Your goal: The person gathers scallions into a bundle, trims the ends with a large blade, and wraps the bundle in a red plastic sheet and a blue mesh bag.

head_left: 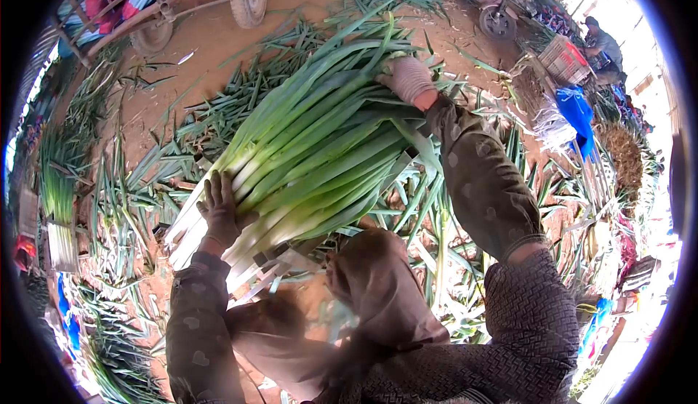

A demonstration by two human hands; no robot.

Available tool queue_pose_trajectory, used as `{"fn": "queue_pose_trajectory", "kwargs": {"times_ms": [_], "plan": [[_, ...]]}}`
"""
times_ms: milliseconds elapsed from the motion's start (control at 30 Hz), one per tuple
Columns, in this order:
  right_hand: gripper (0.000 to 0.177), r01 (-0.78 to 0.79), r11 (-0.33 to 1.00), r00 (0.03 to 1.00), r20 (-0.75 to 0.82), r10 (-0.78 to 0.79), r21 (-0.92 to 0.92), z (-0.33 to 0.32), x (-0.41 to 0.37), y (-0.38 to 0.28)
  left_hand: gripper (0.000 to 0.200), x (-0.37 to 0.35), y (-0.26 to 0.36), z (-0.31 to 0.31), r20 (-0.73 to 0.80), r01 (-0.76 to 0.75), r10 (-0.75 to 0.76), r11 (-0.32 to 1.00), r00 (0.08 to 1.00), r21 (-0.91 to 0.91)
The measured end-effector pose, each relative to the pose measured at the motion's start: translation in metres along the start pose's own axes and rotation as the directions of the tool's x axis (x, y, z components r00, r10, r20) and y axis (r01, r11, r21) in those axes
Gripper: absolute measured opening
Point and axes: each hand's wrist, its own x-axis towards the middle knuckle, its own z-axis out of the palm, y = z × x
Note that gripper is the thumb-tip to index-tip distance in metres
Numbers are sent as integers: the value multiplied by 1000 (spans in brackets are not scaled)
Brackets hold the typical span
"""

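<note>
A large heap of long green onions (313, 142) lies slantwise in front of me, white stalks at the lower left and green leaves toward the upper right. My left hand (222, 211), in a glove, rests on the white stalks with its fingers spread. At the leafy end, my right hand (408, 80) wears a pale glove and is closed around some leaves; its fingertips are partly hidden among them. Below the stalks, part of a flat support (280, 258) shows, mostly covered by the onions.
Loose leaves (233, 98) litter the brown ground around me. A cart (163, 4) with wheels stands at the upper left, a motorbike wheel (498, 22) at the upper right. Another person (603, 44) is near a crate (563, 58). A stacked onion bundle (59, 200) stands far left.
</note>
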Motion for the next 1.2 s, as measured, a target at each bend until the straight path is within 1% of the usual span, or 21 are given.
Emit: {"fn": "queue_pose_trajectory", "kwargs": {"times_ms": [67,133,200,233,267,300,333,367,400,467,500,567,633,700,800,933,967,1067,1100,1167,1200], "plan": [[40,-16,1000,997,-73,18,26,-11,-10,-10,122,1,1,-1,4,1,-1,1000,1000,-9],[37,9,998,996,-92,-3,66,-12,-14,-12,123,0,2,-2,5,7,-7,1000,1000,-14],[39,97,989,992,-92,-86,115,-6,-8,-9,123,1,4,-2,48,71,-72,997,996,19],[41,181,972,982,-86,-170,148,9,-3,3,120,-1,-3,3,11,0,1,996,1000,-90],[39,66,990,996,54,-73,123,32,11,22,117,11,-6,9,116,-17,26,997,993,-80],[37,178,971,983,20,-183,162,13,4,12,116,16,-39,48,-104,-289,270,912,957,-292],[35,289,937,956,-15,-292,195,-9,-3,2,118,14,-44,50,-111,-296,274,874,955,-386],[33,246,958,969,-12,-247,151,3,0,7,116,12,-40,49,-90,-271,255,906,963,-325],[33,410,912,900,-179,-398,31,29,8,27,118,-1,-8,11,65,-61,63,997,996,-37],[41,385,916,896,-194,-400,-112,53,11,52,127,-3,-3,6,11,16,-15,1000,1000,-27],[37,320,947,943,-107,-315,25,37,3,38,126,-2,0,-3,40,50,-49,999,998,-14],[33,238,971,971,-15,-238,-28,40,4,39,125,-3,7,-10,70,71,-69,997,995,-29],[30,219,976,976,-5,-219,1,56,11,47,125,-1,9,-11,96,83,-81,996,992,-19],[28,262,959,964,-84,-253,112,68,15,52,125,0,10,-10,105,84,-83,996,991,-5],[28,121,954,992,-59,-109,273,78,17,42,124,1,7,-9,107,79,-78,997,991,-1],[32,23,963,998,-60,-7,268,97,26,52,123,-3,8,-11,85,55,-50,997,995,-50],[33,102,924,988,-149,-49,368,98,25,55,123,-4,9,-14,83,57,-52,997,995,-61],[34,-67,966,993,-78,89,248,99,32,57,123,-6,9,-14,65,58,-52,995,997,-87],[36,-63,969,992,-90,87,239,105,36,65,123,-6,9,-13,59,58,-52,994,997,-96],[36,74,981,977,-212,-34,180,126,43,91,122,-9,9,-17,53,61,-55,992,997,-113],[36,-5,966,977,-205,59,257,108,35,72,122,-12,10,-22,54,59,-53,991,997,-119]]}}
